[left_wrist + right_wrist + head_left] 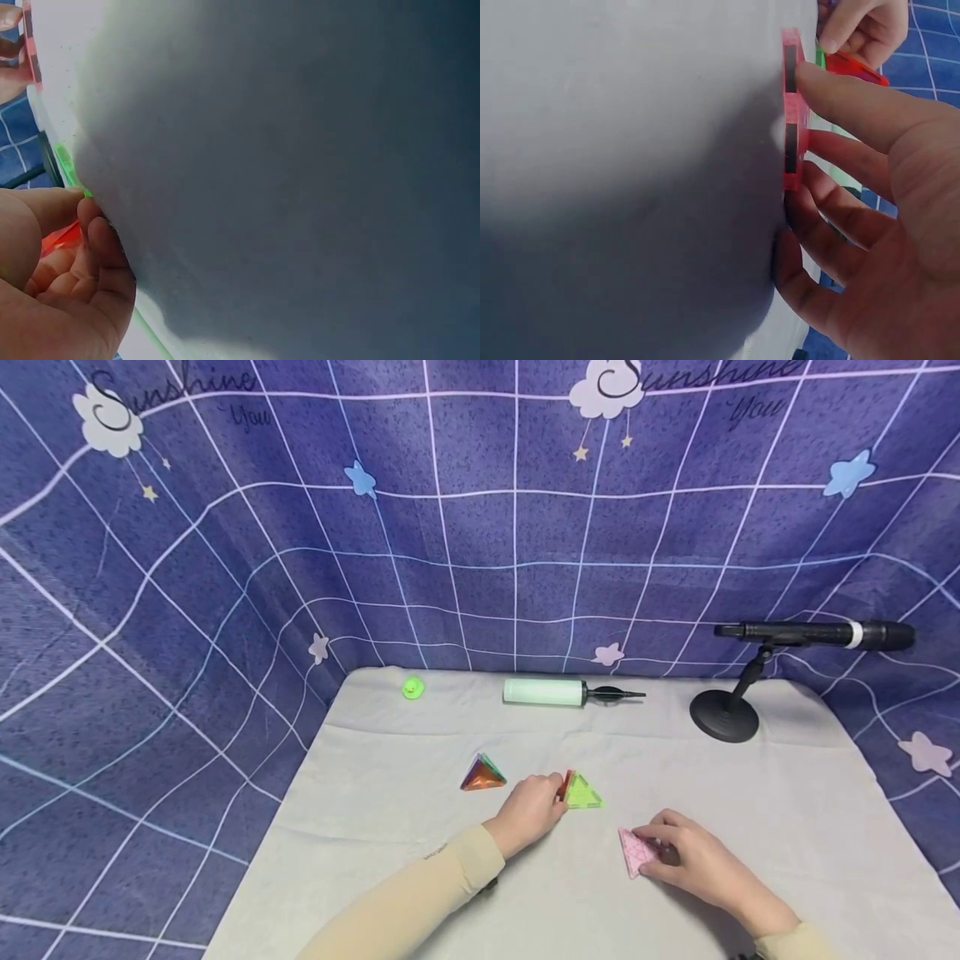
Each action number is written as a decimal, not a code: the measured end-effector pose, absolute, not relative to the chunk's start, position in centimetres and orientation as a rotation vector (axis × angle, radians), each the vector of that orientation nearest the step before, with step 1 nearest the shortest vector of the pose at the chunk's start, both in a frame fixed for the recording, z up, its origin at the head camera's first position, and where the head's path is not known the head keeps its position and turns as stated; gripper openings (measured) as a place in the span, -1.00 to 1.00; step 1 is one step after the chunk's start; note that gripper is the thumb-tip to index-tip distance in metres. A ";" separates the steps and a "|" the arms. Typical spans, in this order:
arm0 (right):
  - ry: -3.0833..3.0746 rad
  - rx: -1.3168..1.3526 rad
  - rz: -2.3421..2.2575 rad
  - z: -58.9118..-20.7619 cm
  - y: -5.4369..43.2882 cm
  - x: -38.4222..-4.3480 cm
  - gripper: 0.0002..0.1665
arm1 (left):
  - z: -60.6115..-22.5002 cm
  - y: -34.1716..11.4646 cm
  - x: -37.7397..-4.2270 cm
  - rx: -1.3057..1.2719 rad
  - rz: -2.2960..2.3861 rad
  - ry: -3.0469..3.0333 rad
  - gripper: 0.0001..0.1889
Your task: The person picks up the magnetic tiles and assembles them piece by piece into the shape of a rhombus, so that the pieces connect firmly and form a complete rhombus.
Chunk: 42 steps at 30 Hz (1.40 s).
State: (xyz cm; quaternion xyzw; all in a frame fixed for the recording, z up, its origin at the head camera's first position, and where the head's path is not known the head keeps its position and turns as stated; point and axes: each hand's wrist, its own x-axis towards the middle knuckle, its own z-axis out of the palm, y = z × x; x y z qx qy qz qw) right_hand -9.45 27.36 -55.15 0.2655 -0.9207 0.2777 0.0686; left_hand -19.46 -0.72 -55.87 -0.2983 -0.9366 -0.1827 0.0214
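- Pink plastic, by its look, is shown in the triangular tile (634, 852) held tilted over the pale cloth (420, 893), to the right of the other tiles; whether the cloth is touched cannot be told.
- It is gripped by the right hand (697, 864), the thumb and fingers being partly spread and set against its sides.
- By the left hand (531, 814), with fingers curled in, a green tile (584, 793) is pinched near one corner; a red tile (564, 785) is seen beside it, at the fingers.
- The tiles are judged light, stiff and rather slick, and likely to be cracked only by a hard knock; they are best taken by the rims, so the faces are left free.
- In the right wrist view, dark bars (791, 146) are revealed along the pink rim, perhaps magnets; these are not made out from the head.
- Only in the head view is the small orange-faced pyramid (483, 775) clearly shown, left of the green tile.
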 end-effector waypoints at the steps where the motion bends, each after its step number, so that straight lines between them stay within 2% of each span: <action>1: -2.770 0.814 0.854 -55.1 27.4 -9.5 -0.48 | -55.9 -0.7 -19.5 -0.926 -0.564 -2.902 -0.74; 13: -2.708 0.876 0.951 -55.1 27.6 -9.9 -0.49 | -55.7 -0.7 -19.5 -0.923 -0.572 -2.938 -0.75; 29: -2.731 0.533 0.949 -55.3 27.0 -11.0 -0.43 | -55.2 -0.8 -19.3 -0.943 -0.620 -2.947 -0.81; 36: -2.771 0.359 0.869 -55.2 26.6 -11.7 -0.53 | -55.1 -0.7 -19.3 -0.948 -0.605 -2.958 -0.82; 42: -2.787 0.282 0.852 -55.4 26.4 -12.3 -0.50 | -55.1 -0.7 -19.3 -0.954 -0.599 -2.954 -0.82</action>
